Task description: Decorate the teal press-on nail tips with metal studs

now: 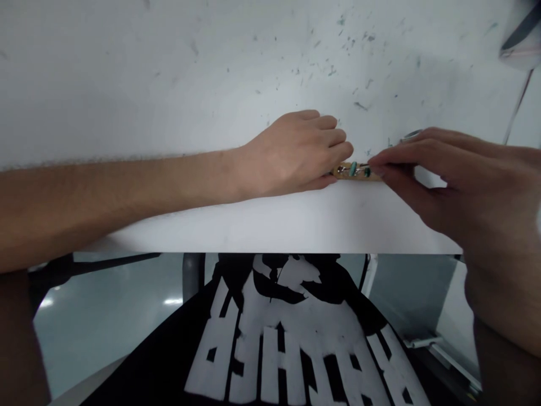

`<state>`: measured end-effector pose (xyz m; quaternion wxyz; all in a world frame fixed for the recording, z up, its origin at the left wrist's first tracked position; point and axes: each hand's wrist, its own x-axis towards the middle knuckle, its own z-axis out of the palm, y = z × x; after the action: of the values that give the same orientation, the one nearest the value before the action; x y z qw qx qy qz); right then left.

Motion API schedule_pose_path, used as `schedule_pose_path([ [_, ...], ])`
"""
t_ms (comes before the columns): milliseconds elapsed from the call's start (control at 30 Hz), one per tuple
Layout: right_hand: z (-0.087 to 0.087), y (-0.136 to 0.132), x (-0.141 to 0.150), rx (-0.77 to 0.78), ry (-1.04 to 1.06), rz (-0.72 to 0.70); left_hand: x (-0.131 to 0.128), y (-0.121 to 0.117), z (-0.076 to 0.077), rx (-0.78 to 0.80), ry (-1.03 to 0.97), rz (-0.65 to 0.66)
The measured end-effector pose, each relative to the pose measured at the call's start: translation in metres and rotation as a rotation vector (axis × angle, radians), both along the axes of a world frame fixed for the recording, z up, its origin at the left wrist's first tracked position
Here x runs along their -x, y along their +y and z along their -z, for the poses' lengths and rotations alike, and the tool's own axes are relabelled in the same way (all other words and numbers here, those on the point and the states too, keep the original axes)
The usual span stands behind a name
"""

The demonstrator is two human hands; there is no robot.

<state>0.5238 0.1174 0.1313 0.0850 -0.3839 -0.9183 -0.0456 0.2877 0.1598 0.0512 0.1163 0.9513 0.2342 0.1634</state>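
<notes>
A narrow tan strip (354,173) lies near the front part of the white table, with small green and shiny silver parts along its top. My left hand (306,146) has its fingers curled over the left end, the thumb along the near side. At the strip's right end, the thumb and forefinger of my right hand (439,169) are pinched together. A thin dark piece shows at those fingertips, too small to name. Both ends of the strip are hidden by my fingers. Behind my right knuckles, a round grey rim (411,135) is partly covered.
Dark and green specks mark the white tabletop (262,225), whose front edge runs just below my hands. At the far right corner stands a pale object with a dark band (522,34), cut off by the frame. My printed black shirt (279,338) is close to the edge.
</notes>
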Motion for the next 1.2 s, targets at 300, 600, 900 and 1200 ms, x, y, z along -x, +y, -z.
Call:
schedule_pose_path([
  [300, 0.0038, -0.0014, -0.0008, -0.021, 0.009, -0.028, -0.001, 0.0005, 0.0011, 0.041, -0.035, 0.002],
  [600, 0.0061, 0.0001, -0.0015, 0.016, 0.068, 0.013, -0.0015, 0.0002, 0.0028, -0.039, -0.002, -0.001],
  [900, 0.0004, -0.0034, 0.0019, 0.025, 0.048, -0.033, -0.0008, 0.0012, 0.0001, -0.038, 0.011, -0.006],
  [1200, -0.0037, -0.0071, 0.0075, 0.08, 0.009, -0.044, -0.0018, 0.0046, 0.0001, 0.076, -0.052, -0.006],
])
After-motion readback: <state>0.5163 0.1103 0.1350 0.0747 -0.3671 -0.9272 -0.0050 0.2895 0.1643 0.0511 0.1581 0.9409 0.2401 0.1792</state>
